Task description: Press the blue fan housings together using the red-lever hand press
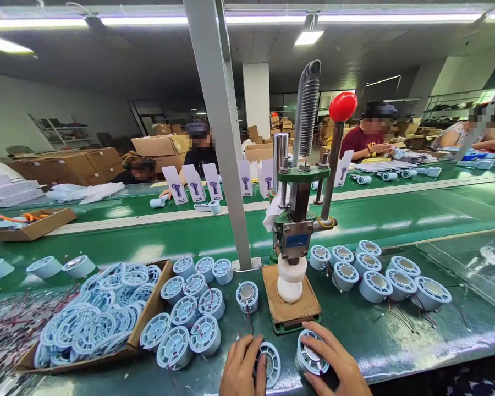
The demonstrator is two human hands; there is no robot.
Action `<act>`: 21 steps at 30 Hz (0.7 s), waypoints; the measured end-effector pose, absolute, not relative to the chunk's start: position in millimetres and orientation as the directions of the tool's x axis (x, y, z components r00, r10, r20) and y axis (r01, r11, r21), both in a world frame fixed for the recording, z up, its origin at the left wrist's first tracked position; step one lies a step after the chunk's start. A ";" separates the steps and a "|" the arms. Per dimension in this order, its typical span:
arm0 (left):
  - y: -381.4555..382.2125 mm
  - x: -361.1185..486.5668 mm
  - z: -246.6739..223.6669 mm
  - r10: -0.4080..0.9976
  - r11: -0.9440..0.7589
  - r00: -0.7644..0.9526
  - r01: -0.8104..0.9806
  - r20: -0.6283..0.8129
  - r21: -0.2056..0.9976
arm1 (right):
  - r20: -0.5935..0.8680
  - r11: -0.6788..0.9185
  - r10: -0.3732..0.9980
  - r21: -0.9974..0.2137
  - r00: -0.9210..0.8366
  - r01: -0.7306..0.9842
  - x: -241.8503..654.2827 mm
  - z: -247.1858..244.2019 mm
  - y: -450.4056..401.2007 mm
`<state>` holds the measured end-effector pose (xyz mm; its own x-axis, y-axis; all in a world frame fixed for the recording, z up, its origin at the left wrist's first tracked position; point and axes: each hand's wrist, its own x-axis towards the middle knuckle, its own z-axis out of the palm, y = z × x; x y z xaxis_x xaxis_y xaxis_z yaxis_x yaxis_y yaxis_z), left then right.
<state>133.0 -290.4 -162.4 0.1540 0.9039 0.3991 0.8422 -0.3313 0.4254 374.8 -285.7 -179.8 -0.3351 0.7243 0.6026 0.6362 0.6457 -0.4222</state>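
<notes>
My left hand (243, 366) is closed on the edge of a light blue slotted round piece (274, 363) near the front of the bench; fingers partly cover its centre. To its right, my right hand (336, 360) curves around a light blue round housing (309, 356) with a silver disc in its middle. Just beyond both hands stands a green hand press (301, 220) with a red-knobbed lever (343, 106). Its white round pressing block (292, 269) meets a white lower block (289, 290) on a brown board (291, 311). One disc-topped housing (247, 296) sits left of the press.
On the left, a cardboard box (150, 313) holds many light blue slotted rings (103, 322). Several housings (185, 311) stand beside it, and several disc-topped ones (375, 286) stand right of the press. A grey post (231, 165) rises behind. People work across the green conveyor (396, 206).
</notes>
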 end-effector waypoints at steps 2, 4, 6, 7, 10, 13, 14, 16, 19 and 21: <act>-286.7 121.6 -159.7 0.903 -0.374 0.236 0.844 0.359 0.385 | 0.597 0.643 0.729 -0.428 -0.335 0.636 378.9 -180.2 -288.9; -284.6 108.7 -154.5 0.883 -0.456 0.364 0.813 0.296 0.362 | 0.595 0.639 0.732 -0.431 -0.332 0.637 380.6 -181.8 -291.8; -284.3 101.9 -151.5 0.862 -0.506 0.442 0.780 0.250 0.367 | 0.598 0.629 0.739 -0.447 -0.310 0.636 377.1 -184.6 -294.0; -284.6 101.7 -151.0 0.868 -0.496 0.431 0.777 0.248 0.387 | 0.606 0.622 0.742 -0.464 -0.286 0.631 372.9 -186.1 -294.7; -287.0 112.4 -150.4 0.920 -0.373 0.233 0.766 0.315 0.523 | 0.625 0.606 0.751 -0.525 -0.213 0.597 350.8 -189.8 -294.0; -289.7 132.1 -145.7 0.905 -0.380 0.142 0.695 0.402 0.610 | 0.635 0.599 0.759 -0.591 -0.147 0.541 323.3 -192.0 -289.9; -290.1 138.4 -143.4 0.894 -0.409 0.166 0.684 0.417 0.604 | 0.630 0.589 0.767 -0.617 -0.120 0.523 315.3 -192.8 -288.8; -290.2 148.6 -139.5 0.886 -0.434 0.208 0.689 0.414 0.581 | 0.610 0.556 0.790 -0.666 -0.068 0.498 303.5 -195.5 -287.7; -289.4 155.9 -138.6 0.901 -0.407 0.207 0.709 0.381 0.576 | 0.583 0.521 0.812 -0.704 -0.025 0.483 296.4 -201.9 -288.4; -289.3 157.0 -141.3 0.905 -0.396 0.197 0.713 0.377 0.579 | 0.579 0.515 0.815 -0.714 -0.015 0.474 296.3 -206.3 -288.8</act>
